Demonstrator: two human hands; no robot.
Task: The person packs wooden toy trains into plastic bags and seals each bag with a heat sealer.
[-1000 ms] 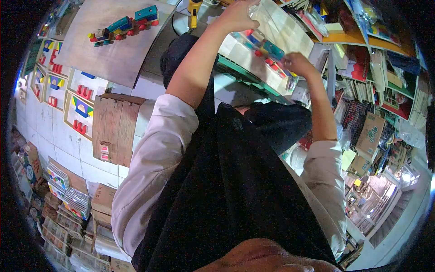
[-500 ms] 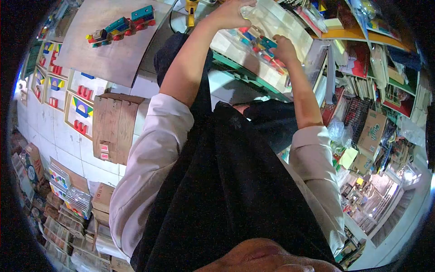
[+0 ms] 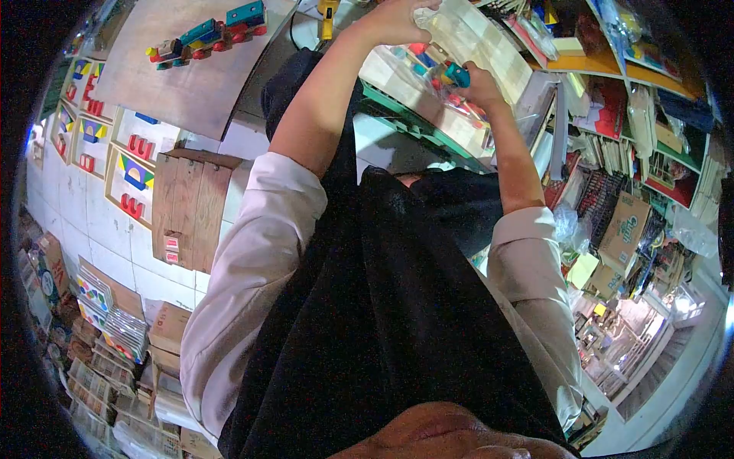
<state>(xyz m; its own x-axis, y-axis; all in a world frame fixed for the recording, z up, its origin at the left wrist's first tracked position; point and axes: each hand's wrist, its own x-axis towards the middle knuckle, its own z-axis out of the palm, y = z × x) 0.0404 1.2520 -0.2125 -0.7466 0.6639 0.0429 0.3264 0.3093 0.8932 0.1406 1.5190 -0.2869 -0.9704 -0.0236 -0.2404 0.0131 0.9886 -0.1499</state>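
Observation:
My left hand [image 3: 394,23] is at the top of the view, curled round the edge of a clear plastic bag [image 3: 428,21], its thumb and fingers some way apart. My right hand [image 3: 483,84] pinches a teal toy train car [image 3: 457,74], turned end-on towards me. Red, blue and wooden toy parts [image 3: 419,55] lie below and between my hands, partly covered by the clear plastic. All this is over a pale work surface [image 3: 382,70] with a green front edge.
An assembled toy train [image 3: 202,38] stands on a grey board [image 3: 168,84] at left. A yellow tool [image 3: 327,19] lies beside it. Trays of coloured blocks [image 3: 134,183] and a wooden stool [image 3: 191,206] are below. Packed shelves [image 3: 612,115] line the right side.
The teal train car has turned from broadside to end-on in my right hand and appears lifted. My left hand has barely moved; the whole view has shifted slightly.

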